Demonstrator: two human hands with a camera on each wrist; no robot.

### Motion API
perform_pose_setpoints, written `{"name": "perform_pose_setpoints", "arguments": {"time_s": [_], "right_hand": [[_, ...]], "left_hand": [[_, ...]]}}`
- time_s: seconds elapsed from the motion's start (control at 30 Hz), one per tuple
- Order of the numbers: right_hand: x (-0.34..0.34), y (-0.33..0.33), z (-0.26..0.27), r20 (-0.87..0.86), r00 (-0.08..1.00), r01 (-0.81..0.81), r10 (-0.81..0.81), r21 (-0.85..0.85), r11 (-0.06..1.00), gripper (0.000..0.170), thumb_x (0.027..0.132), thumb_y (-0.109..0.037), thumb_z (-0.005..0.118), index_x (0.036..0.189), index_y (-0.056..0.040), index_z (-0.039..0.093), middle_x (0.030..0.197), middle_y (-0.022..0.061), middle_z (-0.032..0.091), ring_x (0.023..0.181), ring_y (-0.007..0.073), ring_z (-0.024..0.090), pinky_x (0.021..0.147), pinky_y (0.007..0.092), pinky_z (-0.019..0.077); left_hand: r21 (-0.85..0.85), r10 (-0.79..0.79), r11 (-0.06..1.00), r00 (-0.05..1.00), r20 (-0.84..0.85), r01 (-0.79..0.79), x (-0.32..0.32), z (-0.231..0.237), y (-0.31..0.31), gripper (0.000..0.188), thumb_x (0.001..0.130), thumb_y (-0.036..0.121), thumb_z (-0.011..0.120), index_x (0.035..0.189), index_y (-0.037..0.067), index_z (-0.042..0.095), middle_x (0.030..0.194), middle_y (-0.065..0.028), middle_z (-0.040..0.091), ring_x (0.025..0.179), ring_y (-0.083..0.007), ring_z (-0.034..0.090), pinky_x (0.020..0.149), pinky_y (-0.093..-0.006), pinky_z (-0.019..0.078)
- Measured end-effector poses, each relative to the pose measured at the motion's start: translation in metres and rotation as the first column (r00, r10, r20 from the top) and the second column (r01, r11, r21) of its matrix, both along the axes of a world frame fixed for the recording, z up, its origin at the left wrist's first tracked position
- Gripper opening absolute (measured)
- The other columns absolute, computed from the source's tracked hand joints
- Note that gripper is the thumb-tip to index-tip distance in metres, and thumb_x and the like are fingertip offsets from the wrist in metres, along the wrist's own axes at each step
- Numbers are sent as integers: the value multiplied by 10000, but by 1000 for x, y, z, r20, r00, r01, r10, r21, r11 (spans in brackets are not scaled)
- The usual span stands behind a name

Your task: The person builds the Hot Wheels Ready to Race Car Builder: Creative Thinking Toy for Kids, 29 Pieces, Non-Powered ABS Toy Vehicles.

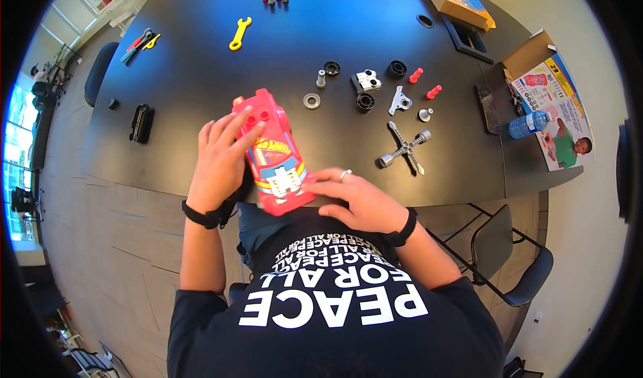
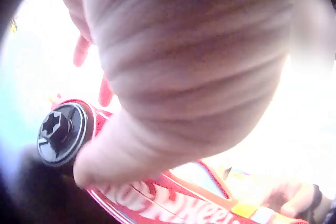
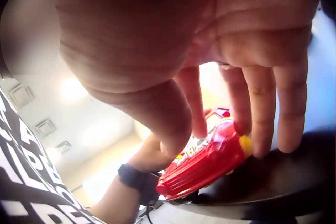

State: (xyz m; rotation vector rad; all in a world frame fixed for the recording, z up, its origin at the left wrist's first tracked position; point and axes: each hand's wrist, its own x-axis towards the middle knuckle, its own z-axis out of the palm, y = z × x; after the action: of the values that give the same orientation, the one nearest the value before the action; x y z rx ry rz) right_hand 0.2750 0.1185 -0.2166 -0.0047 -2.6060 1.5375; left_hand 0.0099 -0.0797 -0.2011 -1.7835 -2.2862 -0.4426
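A red toy car [image 1: 274, 155] with a white engine piece [image 1: 284, 181] and flame-coloured stickers is tilted at the table's near edge. My left hand [image 1: 220, 151] grips its far part, fingers across the top. In the left wrist view, the thumb of that hand [image 2: 184, 66] lies on the car's side [image 2: 157, 198], beside a black wheel [image 2: 64, 132]. My right hand [image 1: 362, 202] touches the near right corner with its fingertips. The right wrist view shows the fingers of this hand [image 3: 210, 61] extended by the red body [image 3: 205, 163]. The car's underside is hidden.
Right of the car lie black wheels [image 1: 365, 102], a grey ring [image 1: 312, 101], a silver cross-shaped tool [image 1: 405, 148] and red pegs [image 1: 434, 92]. Farther off are a yellow wrench [image 1: 240, 33], a bottle [image 1: 529, 124] and an open box [image 1: 556, 103]. A black part [image 1: 140, 123] lies left.
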Motion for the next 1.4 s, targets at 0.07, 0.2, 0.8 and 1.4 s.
{"name": "perform_pose_setpoints", "arguments": {"time_s": [0.07, 0.2, 0.8, 1.4], "right_hand": [[-2, 5, 1, -22, 1000, -20, 21, 14, 1000, 480, 949, -78, 833, 1416, -60, 723, 1439, 185, 680, 1247, 390, 690, 1050, 441, 561], [-8, 36, 12, -79, 974, 221, -212, 120, 968, 372, 957, -106, 802, 1308, -21, 711, 1332, 185, 714, 1218, 426, 683, 1053, 493, 552], [-68, 185, -10, -176, 883, 445, -435, 613, 653, 387, 853, 14, 838, 1197, -22, 665, 1192, 180, 724, 1166, 435, 663, 1002, 513, 544], [-49, 50, 33, -101, 994, 71, -33, 400, 914, 516, 836, -59, 873, 1335, -86, 746, 1307, 111, 706, 1222, 357, 648, 1042, 462, 557]], "left_hand": [[59, 81, 995, 993, 84, -86, 8, 1, -11, 665, 851, -67, 704, 1493, 108, 702, 1646, -164, 581, 1459, -402, 561, 1225, -538, 418], [161, 188, 956, 935, 300, -244, 46, 6, -29, 628, 892, 73, 808, 1505, 64, 674, 1651, -189, 569, 1439, -419, 583, 1171, -505, 485], [-17, 132, 990, 896, 423, -138, 46, -8, -64, 928, 641, 30, 806, 1543, 218, 693, 1731, -158, 474, 1515, -427, 472, 1266, -536, 370], [2, -56, 998, 874, 483, 63, 52, -10, -37, 877, 619, 60, 781, 1481, 219, 740, 1705, -148, 515, 1450, -408, 515, 1241, -527, 359]]}}
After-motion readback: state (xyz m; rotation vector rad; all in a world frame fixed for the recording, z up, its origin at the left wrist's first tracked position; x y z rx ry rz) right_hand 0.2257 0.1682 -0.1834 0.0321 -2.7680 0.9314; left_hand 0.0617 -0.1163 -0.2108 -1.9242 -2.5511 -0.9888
